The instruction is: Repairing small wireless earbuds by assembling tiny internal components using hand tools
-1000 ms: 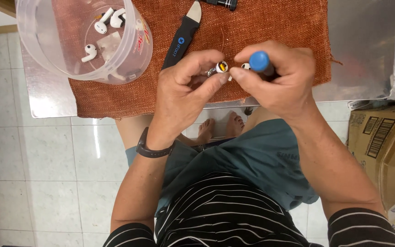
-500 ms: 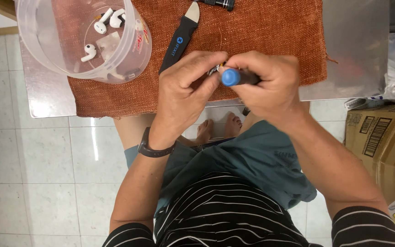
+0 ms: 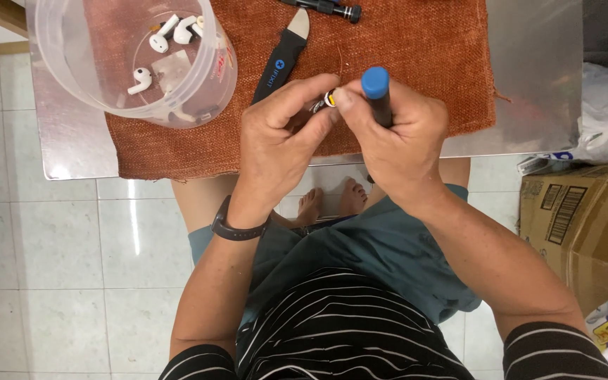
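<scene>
1. Both hands met over the near edge of the tabletop (image 3: pixel 529 91), above the orange cloth (image 3: pixel 423 56).
2. Left hand (image 3: pixel 276 141) was closed in a pinch on a small part (image 3: pixel 329 98) showing white, yellow and dark; what kind of part it was could not be told at this size.
3. Right hand (image 3: pixel 402 141) was closed around a dark tool with a blue cap (image 3: pixel 376 91), cap end pointing toward the far edge and its long axis running roughly near-to-far. The working tip was hidden inside the fist.
4. Key relation: the small part sat just left of the right thumb, touching or nearly touching it, between the two hands. The left hand carried it; the right hand brought the tool alongside.
5. Count: one clear plastic tub (image 3: pixel 72 77) at the left far corner, holding three white earbuds (image 3: pixel 138 79) that were plainly seen plus some pale flat bits that could not be counted.
6. One black pry tool (image 3: pixel 281 63) with a pale blade lay on the cloth just beyond the left hand, long axis tilted toward the far edge.
7. One black pen-like tool (image 3: pixel 325 8) lay at the far edge, partly cropped.
8. One black wristband (image 3: pixel 237 226) was on the left wrist.
</scene>
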